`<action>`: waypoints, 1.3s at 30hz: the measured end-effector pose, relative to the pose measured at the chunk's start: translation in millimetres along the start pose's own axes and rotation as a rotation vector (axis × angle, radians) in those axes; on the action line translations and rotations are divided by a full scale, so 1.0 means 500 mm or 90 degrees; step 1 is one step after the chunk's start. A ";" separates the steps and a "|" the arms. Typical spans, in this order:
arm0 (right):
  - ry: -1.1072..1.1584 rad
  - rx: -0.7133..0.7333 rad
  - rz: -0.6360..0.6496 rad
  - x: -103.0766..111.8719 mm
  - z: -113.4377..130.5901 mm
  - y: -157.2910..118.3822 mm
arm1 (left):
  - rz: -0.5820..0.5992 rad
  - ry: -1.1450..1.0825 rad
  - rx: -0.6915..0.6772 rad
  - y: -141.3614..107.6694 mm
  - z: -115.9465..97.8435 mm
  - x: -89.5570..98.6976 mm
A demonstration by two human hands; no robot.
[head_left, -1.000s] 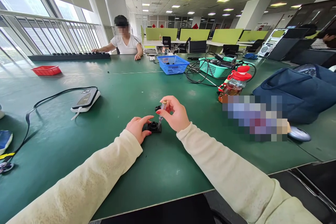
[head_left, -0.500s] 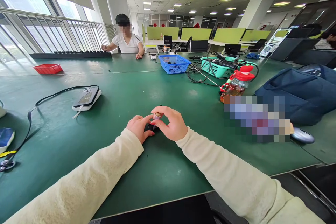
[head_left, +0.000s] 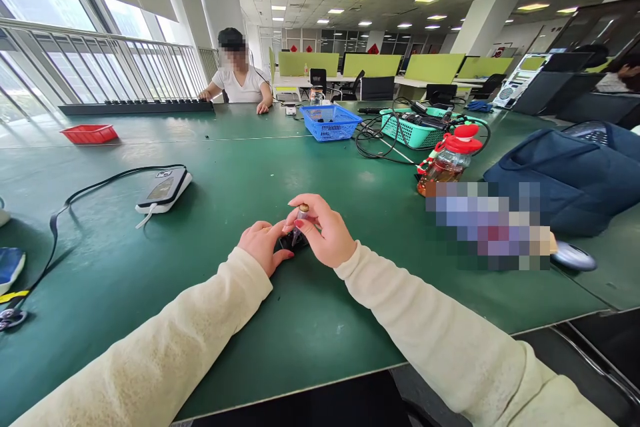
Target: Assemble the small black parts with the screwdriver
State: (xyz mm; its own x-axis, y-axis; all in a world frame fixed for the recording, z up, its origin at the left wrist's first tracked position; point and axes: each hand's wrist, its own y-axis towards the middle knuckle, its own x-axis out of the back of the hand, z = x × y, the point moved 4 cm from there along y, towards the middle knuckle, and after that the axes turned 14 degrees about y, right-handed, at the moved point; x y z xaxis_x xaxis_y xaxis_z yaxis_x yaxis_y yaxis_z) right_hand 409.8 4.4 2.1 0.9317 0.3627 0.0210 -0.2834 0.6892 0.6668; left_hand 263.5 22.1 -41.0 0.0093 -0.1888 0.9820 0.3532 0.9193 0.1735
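Observation:
My left hand [head_left: 263, 247] is closed on a small black part [head_left: 295, 242] that rests on the green table [head_left: 215, 320]. In my right hand [head_left: 325, 230], thumb and fingers pinch a small screwdriver-like tool [head_left: 303, 212] with a brownish cap at its top. The tool stands nearly upright, its lower end over the black part. Fingers cover much of the black part, so its shape cannot be made out.
A phone [head_left: 165, 188] with a white cable lies left, beyond it a red tray [head_left: 90, 134]. Farther back are a blue basket [head_left: 331, 123] and a green basket [head_left: 407, 132] of cables. A bottle [head_left: 447, 160] and a dark bag [head_left: 560, 173] stand right. A person [head_left: 243, 83] sits opposite.
The tool in my right hand has become more upright and more of it shows. My right fingers have risen slightly. My left hand has stayed on the black part.

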 end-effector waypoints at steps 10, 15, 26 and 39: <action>-0.029 0.012 -0.103 0.023 -0.010 0.000 | 0.011 -0.038 -0.005 -0.002 -0.003 0.006; -0.087 -0.049 -0.099 0.022 -0.021 0.004 | -0.025 -0.028 -0.017 -0.005 -0.006 0.020; -0.117 0.049 -0.361 0.102 -0.022 0.009 | -0.143 0.108 0.086 -0.028 0.012 0.086; -0.214 -0.183 -0.274 0.112 -0.089 0.014 | -0.082 0.023 0.083 -0.024 -0.006 0.022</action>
State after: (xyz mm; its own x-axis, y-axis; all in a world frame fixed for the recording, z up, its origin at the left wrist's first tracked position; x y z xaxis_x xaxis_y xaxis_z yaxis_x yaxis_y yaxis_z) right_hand 449.6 57.5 -25.3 0.9836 -0.1706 0.0587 0.1277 0.8881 0.4415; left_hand 262.2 7.9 -32.8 0.0068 -0.3185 0.9479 0.2294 0.9231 0.3086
